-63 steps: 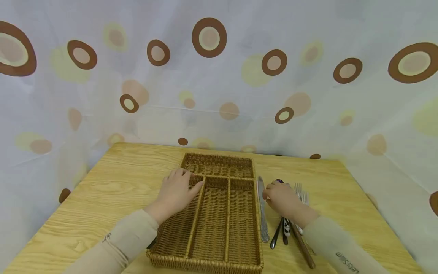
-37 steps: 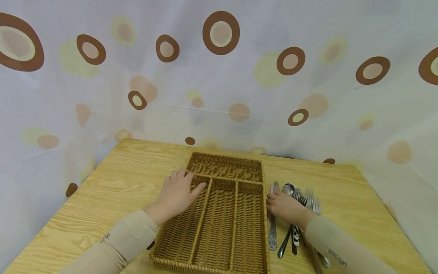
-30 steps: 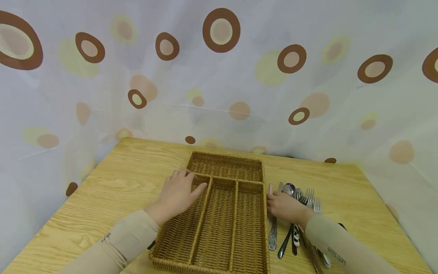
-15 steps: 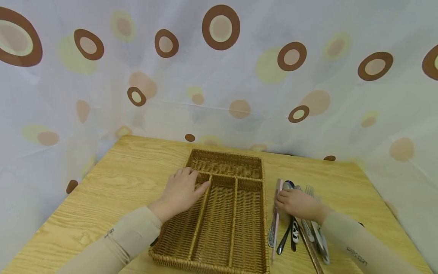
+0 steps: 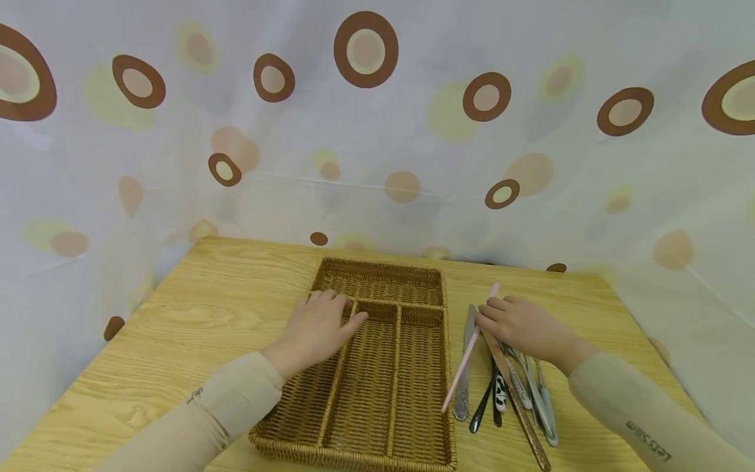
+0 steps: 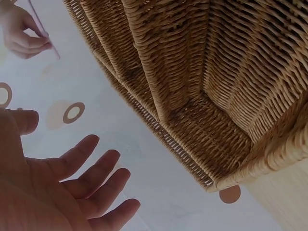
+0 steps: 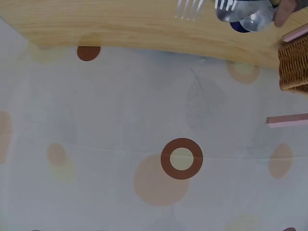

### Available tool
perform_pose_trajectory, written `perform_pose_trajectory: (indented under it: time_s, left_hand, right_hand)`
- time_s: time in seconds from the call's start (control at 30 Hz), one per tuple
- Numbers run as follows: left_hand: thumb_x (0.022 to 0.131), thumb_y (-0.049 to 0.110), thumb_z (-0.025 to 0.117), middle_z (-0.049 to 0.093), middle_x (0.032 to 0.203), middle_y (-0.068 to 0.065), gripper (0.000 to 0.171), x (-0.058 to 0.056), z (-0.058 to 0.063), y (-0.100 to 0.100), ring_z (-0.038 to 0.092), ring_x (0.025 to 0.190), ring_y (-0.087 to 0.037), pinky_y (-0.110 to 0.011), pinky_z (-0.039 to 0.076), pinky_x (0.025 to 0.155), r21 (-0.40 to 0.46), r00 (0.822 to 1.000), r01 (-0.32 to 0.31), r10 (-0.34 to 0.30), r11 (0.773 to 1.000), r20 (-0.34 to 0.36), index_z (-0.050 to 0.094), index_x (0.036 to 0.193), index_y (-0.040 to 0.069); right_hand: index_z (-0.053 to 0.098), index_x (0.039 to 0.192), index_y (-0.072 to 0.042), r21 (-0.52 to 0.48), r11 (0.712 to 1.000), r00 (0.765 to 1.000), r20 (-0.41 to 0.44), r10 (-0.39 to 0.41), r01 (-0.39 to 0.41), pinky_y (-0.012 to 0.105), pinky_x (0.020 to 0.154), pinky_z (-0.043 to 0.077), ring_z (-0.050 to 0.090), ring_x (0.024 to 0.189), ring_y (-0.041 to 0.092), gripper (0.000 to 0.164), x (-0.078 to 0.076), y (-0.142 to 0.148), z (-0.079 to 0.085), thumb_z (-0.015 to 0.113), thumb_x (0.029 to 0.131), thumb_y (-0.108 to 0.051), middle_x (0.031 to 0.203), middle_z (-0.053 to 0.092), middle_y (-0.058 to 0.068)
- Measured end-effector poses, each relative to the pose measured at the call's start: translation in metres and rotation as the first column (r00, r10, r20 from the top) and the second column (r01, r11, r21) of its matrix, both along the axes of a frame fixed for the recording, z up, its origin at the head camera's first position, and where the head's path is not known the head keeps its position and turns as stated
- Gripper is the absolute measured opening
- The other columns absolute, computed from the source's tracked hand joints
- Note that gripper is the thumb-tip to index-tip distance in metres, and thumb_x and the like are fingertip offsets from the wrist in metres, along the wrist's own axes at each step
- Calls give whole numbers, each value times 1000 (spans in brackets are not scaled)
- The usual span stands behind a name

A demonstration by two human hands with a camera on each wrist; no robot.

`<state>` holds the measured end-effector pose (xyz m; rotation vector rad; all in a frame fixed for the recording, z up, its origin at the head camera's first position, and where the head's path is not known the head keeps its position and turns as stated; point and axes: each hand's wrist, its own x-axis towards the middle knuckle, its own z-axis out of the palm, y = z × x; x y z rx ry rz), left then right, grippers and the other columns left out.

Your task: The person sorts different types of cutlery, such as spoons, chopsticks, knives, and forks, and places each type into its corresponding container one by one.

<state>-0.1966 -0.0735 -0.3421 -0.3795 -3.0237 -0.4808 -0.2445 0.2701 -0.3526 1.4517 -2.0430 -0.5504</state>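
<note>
1 pink stick (image 5: 461, 370) slants through the gripping right hand (image 5: 522, 326).

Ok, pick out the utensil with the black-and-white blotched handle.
It's the blotched handle, just left of the long brown utensil and right of the pink stick; no other visible handle shows such blotches.

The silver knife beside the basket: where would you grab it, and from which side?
Best guess: pinch the silver knife by its patterned handle from above, at the end nearest the person. It lies flat between the basket and other cutlery, so side room looks tight. The pink stick in the right hand crosses it in the head view and may need to move away first.
</note>
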Motion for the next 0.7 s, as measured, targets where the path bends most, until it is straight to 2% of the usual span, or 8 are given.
perform_pose_trajectory:
  time_s: [0.23, 0.4, 0.53, 0.63, 0.7]
  left_hand:
    - [95, 51, 42, 61, 118, -9, 51, -4, 5, 5, 54, 113, -29, -49, 41, 97, -15, 999, 28, -27, 1000, 18, 59, 120, 10]
    - [94, 48, 46, 61, 120, -10, 50, -9, 8, 16, 55, 114, -30, -50, 41, 98, -1, 993, 111, -110, 994, 32, 59, 121, 8]
    - [92, 47, 52, 62, 118, -7, 48, -13, 8, 26, 56, 111, -27, -46, 44, 95, -42, 977, 212, -212, 976, 24, 59, 120, 9]
    - [90, 44, 56, 64, 106, -2, 40, -15, 7, 32, 58, 102, -22, -41, 46, 88, -81, 959, 282, -283, 956, -2, 63, 113, 12]
    - [89, 40, 59, 64, 96, 2, 30, -16, 6, 34, 59, 92, -18, -36, 47, 81, -105, 946, 315, -321, 943, -42, 65, 106, 16]
  right_hand:
    - [53, 89, -12, -24, 998, 996, 60, -62, 64, 25, 64, 43, 49, 75, 12, 31, 2, -26, 11, 78, 71, -11, 82, 59, -3]
    - [58, 86, -14, 10, 994, 993, 52, -107, 106, 22, 61, 44, 52, 71, 11, 25, 3, -45, 16, 78, 73, -19, 77, 59, -5]
    - [63, 88, -15, -3, 990, 985, 102, -140, 141, 21, 61, 46, 55, 71, 10, 17, 4, -64, 19, 75, 76, -19, 78, 63, -5]
    - [63, 86, -15, -38, 989, 981, 132, -139, 145, 22, 61, 47, 57, 71, 10, 15, 5, -77, 23, 75, 77, -19, 78, 64, -5]
    - [63, 85, -15, -62, 989, 982, 138, -127, 137, 22, 60, 47, 57, 71, 10, 15, 6, -84, 26, 74, 77, -19, 78, 64, -5]
